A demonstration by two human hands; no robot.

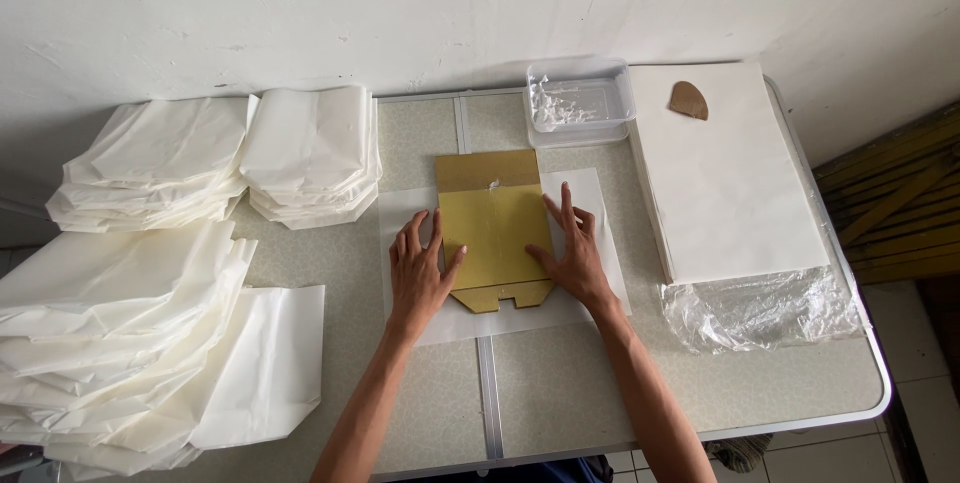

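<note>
A yellow-brown cardboard template (pixel 495 228) lies on a white paper sheet (pixel 590 198) in the middle of the table. My left hand (pixel 418 268) rests flat at the template's left edge, fingers spread, thumb on the cardboard. My right hand (pixel 572 248) lies flat at its right edge, fingers on the paper and thumb touching the card. Neither hand grips anything.
Stacks of folded white paper bags (pixel 310 148) fill the table's left side, with more (pixel 120 333) at the near left. A clear plastic tub (pixel 580 103) stands behind the template. A tall pile of white sheets (pixel 730 183) with a brown piece (pixel 688 100) lies right, over plastic wrap (pixel 760 308).
</note>
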